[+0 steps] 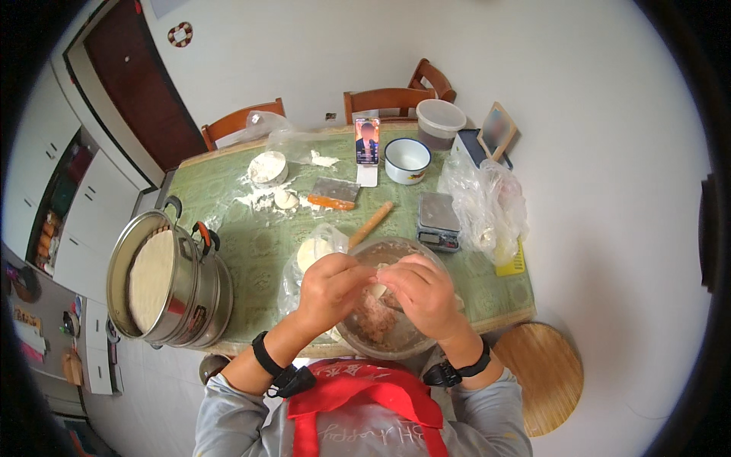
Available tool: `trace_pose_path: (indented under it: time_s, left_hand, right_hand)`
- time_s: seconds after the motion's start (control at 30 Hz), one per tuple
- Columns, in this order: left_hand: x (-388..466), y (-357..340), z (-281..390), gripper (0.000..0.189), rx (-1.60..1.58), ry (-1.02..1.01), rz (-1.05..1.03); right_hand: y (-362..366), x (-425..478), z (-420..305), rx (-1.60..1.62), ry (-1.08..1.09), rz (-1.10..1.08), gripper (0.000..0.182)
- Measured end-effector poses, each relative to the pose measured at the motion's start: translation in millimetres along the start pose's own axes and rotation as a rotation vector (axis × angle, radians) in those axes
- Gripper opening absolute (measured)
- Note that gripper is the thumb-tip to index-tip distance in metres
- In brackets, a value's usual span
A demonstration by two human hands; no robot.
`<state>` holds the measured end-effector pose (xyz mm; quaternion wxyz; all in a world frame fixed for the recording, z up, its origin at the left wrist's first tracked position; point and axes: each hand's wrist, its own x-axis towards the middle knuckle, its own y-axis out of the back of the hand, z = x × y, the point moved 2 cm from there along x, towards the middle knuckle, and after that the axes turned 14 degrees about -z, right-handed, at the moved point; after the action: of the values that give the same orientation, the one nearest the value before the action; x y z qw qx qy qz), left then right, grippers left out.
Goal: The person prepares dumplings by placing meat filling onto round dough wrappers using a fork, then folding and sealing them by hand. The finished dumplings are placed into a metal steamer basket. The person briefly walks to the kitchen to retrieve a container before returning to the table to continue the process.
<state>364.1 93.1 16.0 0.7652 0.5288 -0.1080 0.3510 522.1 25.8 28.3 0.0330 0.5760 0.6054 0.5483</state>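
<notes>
My left hand and my right hand meet at the fingertips above a large bowl. Between them they pinch a small piece of pale dough, mostly hidden by the fingers. Pinkish minced filling lies in the bowl below. A thin dark utensil shows beside my right palm; whether that hand holds it I cannot tell. Just beyond my left hand, a clear plastic bag partly covers a round of pale dough. A wooden rolling pin points away behind the bowl.
A stacked metal steamer stands at the left edge. Farther back are a flour bowl, a dough lump, a dough scraper, a propped phone and an enamel pot. A kitchen scale and plastic bags are right.
</notes>
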Motion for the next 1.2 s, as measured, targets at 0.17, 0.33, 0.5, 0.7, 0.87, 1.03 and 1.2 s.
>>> trace_pose_path:
  time_s: [0.17, 0.33, 0.5, 0.7, 0.87, 1.03, 1.2]
  left_hand:
    - [-9.9, -9.9, 1.2, 0.049, -0.441, 0.273, 0.071]
    - [-18.0, -12.5, -0.6, 0.062, -1.049, 0.462, -0.151]
    - [-26.3, -8.2, -6.3, 0.060, -0.980, 0.415, -0.173]
    - [-42.3, 27.8, -13.4, 0.054, -1.095, 0.453, -0.183]
    - [-75.9, 81.8, -34.8, 0.058, -1.022, 0.503, -0.262]
    - [-117.2, 194.4, -63.5, 0.050, -0.905, 0.488, 0.051]
    - [-173.2, 286.9, -148.9, 0.043, -0.497, 0.709, 0.347]
  right_hand:
    - [-3.7, -0.1, 2.9, 0.022, 0.044, 0.027, 0.022]
    - [-4.4, 3.0, -1.4, 0.046, 0.076, 0.074, 0.019]
    - [-8.4, 10.1, -5.2, 0.038, 0.028, 0.019, 0.015]
    - [-28.3, 37.1, -30.6, -0.050, 0.041, -0.010, 0.015]
    - [-49.1, 63.7, -56.3, 0.046, -0.131, -0.151, 0.030]
    - [-54.7, 58.1, -51.2, 0.299, -0.331, 0.104, 0.058]
    - [-61.9, 24.0, -19.8, 0.535, -0.467, 0.337, 0.052]
